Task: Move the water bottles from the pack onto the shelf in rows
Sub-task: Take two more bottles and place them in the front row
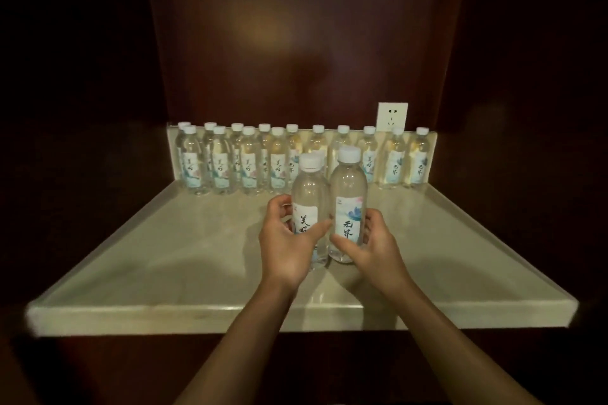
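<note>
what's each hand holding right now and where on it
Each holds a water bottle by its lower body, at the label: the left hand grips the left bottle, the right hand the right bottle.

Two bare forearms reach up from the bottom edge.
Left hand (pixel 285 242) and right hand (pixel 371 245) sit mid-frame, fingers curled, each gripping.

Clear plastic bottles (pixel 348 204), glossy shelf (pixel 184 260)
</note>
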The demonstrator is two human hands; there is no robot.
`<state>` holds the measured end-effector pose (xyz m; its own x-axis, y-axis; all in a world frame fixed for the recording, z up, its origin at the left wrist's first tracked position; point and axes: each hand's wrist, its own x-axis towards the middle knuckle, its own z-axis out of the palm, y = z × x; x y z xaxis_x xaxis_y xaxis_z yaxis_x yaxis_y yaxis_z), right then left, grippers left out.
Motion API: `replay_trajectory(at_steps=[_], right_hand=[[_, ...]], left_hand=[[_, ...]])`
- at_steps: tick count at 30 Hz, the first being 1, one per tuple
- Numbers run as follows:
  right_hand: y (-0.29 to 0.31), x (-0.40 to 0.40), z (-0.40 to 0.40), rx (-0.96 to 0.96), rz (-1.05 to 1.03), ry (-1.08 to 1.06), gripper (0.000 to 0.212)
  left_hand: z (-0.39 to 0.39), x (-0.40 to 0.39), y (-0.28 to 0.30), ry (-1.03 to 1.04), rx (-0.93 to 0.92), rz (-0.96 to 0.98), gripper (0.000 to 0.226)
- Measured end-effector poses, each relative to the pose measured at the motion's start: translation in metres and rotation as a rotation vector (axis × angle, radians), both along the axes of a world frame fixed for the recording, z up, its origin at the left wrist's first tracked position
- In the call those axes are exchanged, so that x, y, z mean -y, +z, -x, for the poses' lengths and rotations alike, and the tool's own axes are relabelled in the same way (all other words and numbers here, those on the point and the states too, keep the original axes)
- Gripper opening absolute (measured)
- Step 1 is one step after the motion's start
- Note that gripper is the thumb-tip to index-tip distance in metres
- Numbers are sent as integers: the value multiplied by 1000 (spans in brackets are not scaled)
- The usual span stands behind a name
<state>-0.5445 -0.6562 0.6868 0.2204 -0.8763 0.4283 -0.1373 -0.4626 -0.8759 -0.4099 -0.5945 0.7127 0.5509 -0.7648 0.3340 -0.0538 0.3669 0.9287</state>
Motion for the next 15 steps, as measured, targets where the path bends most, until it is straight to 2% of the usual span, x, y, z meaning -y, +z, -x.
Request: replay_trajectory(at_steps=[4,6,15], right_hand=[[-6,47,-13,195,-177,92,43],[-8,70,-19,228,-217,84,42],[-20,159,-51,79,-229,29,47]], left_hand=[[-14,63,-6,-17,28,-21,58],[-19,91,-10,-14,40,-32,57],[-48,175,-17,126,185,-54,56]])
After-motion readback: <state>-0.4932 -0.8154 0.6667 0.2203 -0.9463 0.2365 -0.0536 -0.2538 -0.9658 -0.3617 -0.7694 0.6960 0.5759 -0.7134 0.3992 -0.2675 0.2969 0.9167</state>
